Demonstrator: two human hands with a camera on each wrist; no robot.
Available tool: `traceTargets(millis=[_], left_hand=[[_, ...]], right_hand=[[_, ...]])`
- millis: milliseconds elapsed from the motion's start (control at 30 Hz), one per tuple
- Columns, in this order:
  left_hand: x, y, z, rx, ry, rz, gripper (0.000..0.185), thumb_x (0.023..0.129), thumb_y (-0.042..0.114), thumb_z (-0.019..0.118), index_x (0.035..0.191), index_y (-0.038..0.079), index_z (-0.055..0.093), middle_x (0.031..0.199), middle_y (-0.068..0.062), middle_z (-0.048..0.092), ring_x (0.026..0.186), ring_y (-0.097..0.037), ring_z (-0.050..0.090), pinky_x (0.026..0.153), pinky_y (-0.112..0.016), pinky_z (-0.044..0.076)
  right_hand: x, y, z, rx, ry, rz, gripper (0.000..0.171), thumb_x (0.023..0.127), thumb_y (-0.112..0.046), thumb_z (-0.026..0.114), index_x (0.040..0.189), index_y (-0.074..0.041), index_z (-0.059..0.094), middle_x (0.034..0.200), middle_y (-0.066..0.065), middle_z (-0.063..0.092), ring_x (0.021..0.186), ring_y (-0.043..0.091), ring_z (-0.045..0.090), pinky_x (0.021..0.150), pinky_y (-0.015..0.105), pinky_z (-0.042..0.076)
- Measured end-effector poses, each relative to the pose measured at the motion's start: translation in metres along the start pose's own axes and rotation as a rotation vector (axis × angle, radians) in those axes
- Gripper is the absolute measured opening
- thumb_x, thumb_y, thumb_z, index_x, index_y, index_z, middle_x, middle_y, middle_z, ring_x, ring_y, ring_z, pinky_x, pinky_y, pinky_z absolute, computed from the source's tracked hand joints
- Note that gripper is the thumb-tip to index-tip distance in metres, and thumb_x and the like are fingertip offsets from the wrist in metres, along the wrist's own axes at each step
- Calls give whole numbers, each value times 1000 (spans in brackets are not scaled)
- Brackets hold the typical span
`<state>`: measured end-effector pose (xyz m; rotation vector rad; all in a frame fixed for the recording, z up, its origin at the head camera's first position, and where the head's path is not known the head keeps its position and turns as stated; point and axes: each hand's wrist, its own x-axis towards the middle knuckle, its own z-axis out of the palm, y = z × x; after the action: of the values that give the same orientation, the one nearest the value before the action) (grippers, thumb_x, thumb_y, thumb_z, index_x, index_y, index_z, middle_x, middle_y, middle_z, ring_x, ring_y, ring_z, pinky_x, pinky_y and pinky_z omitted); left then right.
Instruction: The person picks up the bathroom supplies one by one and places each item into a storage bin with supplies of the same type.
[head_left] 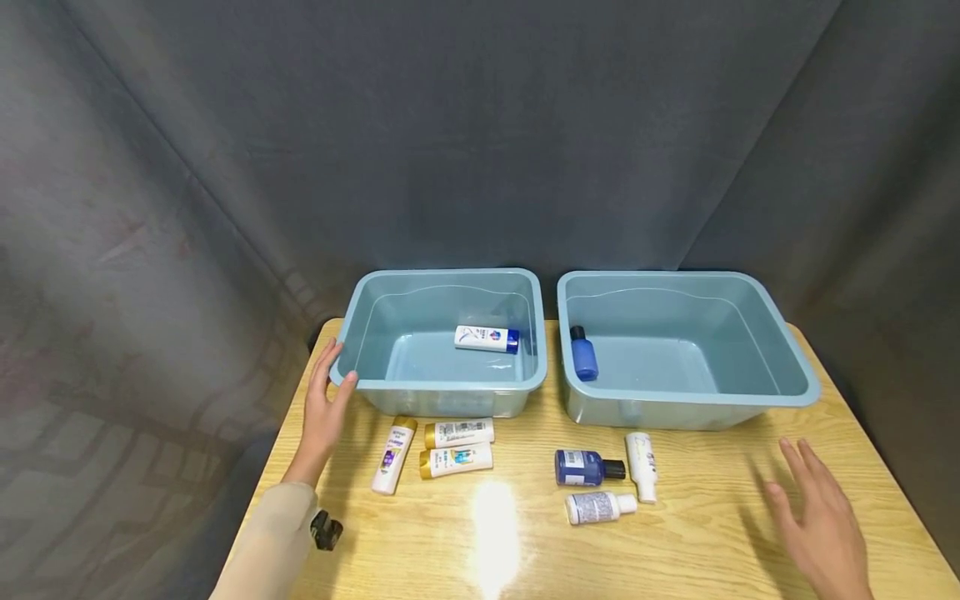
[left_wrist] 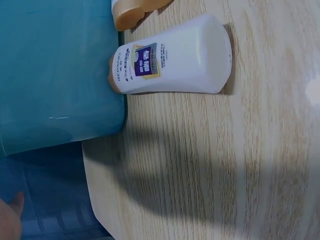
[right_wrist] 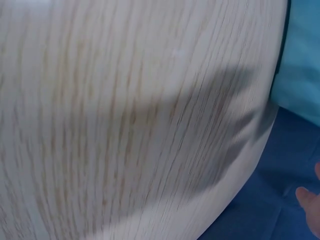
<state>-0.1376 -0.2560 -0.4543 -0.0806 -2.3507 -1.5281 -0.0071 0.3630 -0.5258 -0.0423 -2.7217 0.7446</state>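
Note:
My left hand is at the front left corner of the left blue bin, fingers extended; whether it touches the rim I cannot tell. A white and blue bottle lies inside that bin. In front lie a gold-capped white bottle, seen closely in the left wrist view, and two more gold-capped bottles. My right hand hovers above the table at the right, fingers spread and holding nothing. Nearest to it are a white bottle, a dark blue bottle and a white-capped bottle.
The right blue bin stands beside the left one, with a blue bottle against its left wall. Both bins sit at the back of the wooden table. Dark grey cloth hangs behind and at the sides.

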Motion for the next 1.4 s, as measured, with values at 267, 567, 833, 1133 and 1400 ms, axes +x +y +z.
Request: traceTargets(millis=[267,567,833,1133,1400], left_hand=[[1,12,4,24,35,65,48,97,-2,55,143,-11,43,154,-28,31,143,-44,25,116,-49,21],[1,9,11,-31,93,115,49,95,-6,52,142,-12,41,152,-30,33,143,-43,26,115,-29,21],[1,8,8,-55,38,32,50,98,-1,52,146,-9,39,156,-25,28,146,-38,22,117,-50,17],[2,-8,6,-36,56,44,51,98,2,55,146,-5,41,157,-21,30,145,-37,25,115,-57,20],[6,-35,6,15,63,58,51,99,9,57,149,9,45,157,-4,35,145,-23,28,115,-51,23]], right_hand=[[-2,-11,5,13,-12,-12,62,103,-16,52,159,-17,25,160,22,21,142,52,20,115,62,9],[-5,-33,14,45,-48,-32,67,99,-17,60,158,-18,29,160,19,26,140,51,25,110,68,16],[-7,-55,26,73,-22,-111,66,94,-17,68,154,-20,39,152,20,39,142,39,31,116,56,18],[3,-78,45,117,64,-279,64,85,-18,77,144,-12,53,148,10,49,140,4,30,112,14,15],[6,-96,57,135,43,-355,63,85,-32,74,141,-9,56,148,4,49,140,3,32,113,16,17]])
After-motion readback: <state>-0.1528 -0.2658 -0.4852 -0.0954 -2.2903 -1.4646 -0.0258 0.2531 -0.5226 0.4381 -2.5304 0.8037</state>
